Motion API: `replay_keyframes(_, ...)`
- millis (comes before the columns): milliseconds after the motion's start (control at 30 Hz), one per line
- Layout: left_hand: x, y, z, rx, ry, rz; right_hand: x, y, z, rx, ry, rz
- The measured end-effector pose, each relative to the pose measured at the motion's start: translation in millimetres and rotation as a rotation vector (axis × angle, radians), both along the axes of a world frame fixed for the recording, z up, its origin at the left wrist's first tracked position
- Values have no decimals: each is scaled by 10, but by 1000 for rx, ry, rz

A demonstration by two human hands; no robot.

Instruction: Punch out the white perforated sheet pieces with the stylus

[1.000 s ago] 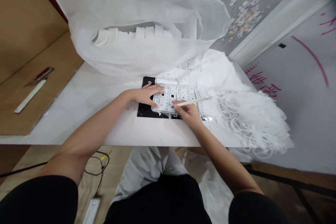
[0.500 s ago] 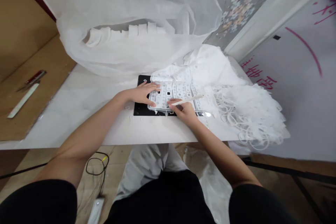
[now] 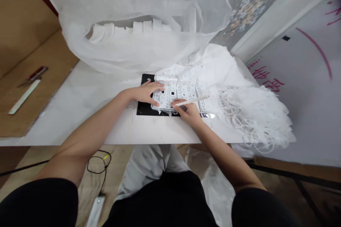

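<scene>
My left hand (image 3: 149, 92) lies flat with fingers spread on the left part of a thin white sheet (image 3: 166, 99) patterned with small round marks and cut-outs. Beneath that sheet is a black board (image 3: 144, 109), showing along the left and front edges. Pinched in my right hand (image 3: 188, 111) is a slim white pen-like tool (image 3: 195, 100), its tail pointing up to the right. Its tip meets the sheet near the front edge, though my fingers partly hide it. Two small black squares show through holes between my hands.
A large translucent bag (image 3: 125, 51) of white pieces stands behind the sheet. To the right is a heap of white strips and loops (image 3: 255, 117). A red-handled cutter (image 3: 37, 73) and a pale strip (image 3: 25, 96) lie on cardboard at left. A power strip (image 3: 96, 211) rests on the floor.
The view has shifted slightly, so everything sits a little differently in the picture. Both hands keep nearly the same place on the sheet, and the right still holds the white tool.
</scene>
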State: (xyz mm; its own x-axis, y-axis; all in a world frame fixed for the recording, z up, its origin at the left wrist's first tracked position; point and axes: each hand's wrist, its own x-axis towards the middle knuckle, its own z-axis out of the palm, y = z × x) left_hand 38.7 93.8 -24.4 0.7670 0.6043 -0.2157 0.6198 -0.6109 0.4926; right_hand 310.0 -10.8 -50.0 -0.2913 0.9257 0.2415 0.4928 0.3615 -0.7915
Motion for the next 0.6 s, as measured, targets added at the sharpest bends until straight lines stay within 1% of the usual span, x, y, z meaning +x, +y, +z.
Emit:
replay_keyframes(333, 14, -9, 6, -7, 9, 13, 4, -3, -20, -15, 31, -1)
replay_keyframes(600, 3, 15, -26, 4, 5, -1, -3, -7, -20, -27, 47, -9)
